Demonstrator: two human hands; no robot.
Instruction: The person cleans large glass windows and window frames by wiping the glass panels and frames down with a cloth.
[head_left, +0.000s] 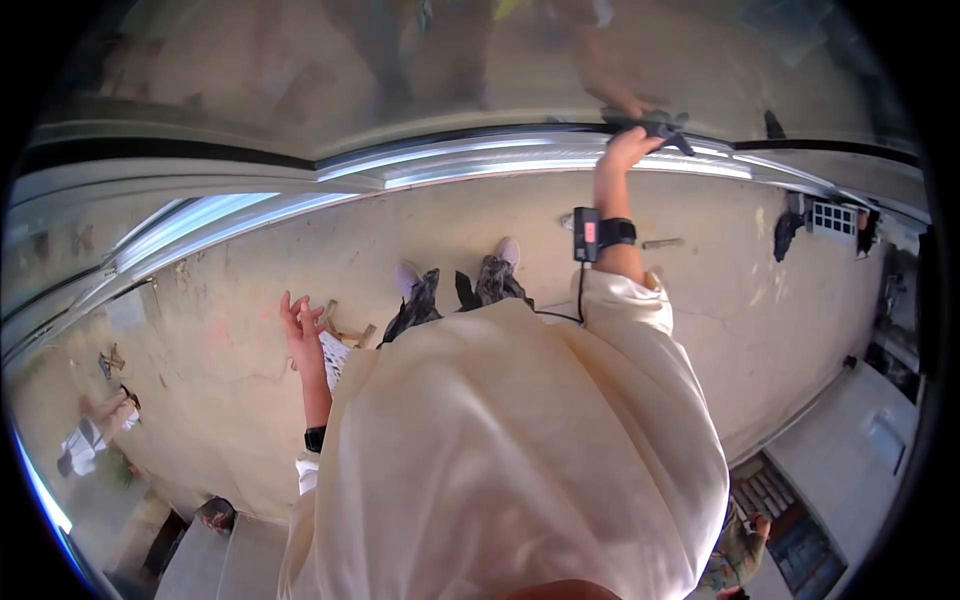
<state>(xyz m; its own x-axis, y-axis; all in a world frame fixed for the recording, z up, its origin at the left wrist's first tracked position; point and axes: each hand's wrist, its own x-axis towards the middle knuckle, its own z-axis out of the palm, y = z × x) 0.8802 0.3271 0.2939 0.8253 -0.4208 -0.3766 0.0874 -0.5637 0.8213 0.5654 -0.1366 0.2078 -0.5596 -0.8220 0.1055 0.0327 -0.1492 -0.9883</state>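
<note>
My right hand (628,150) reaches forward, fingers closed around a crumpled dark cloth (662,128) pressed to a glossy, reflective panel (480,80). The hand and cloth are mirrored in that surface, just above a dark strip and the bright metal rail (450,170) along its lower edge. On my right wrist is a black strap with a small box (586,235) and a cable. Off to the left, my left hand (301,318) hangs in the air, its fingers apart and holding nothing. A dark band circles the left wrist.
Beneath me is a worn beige floor (430,215). A low wooden frame with a white patterned top (335,355) stands by my left arm. A short stick (662,243) lies on the right, nearer than a pale grid-like crate (834,221). Another person (738,555) is at lower right.
</note>
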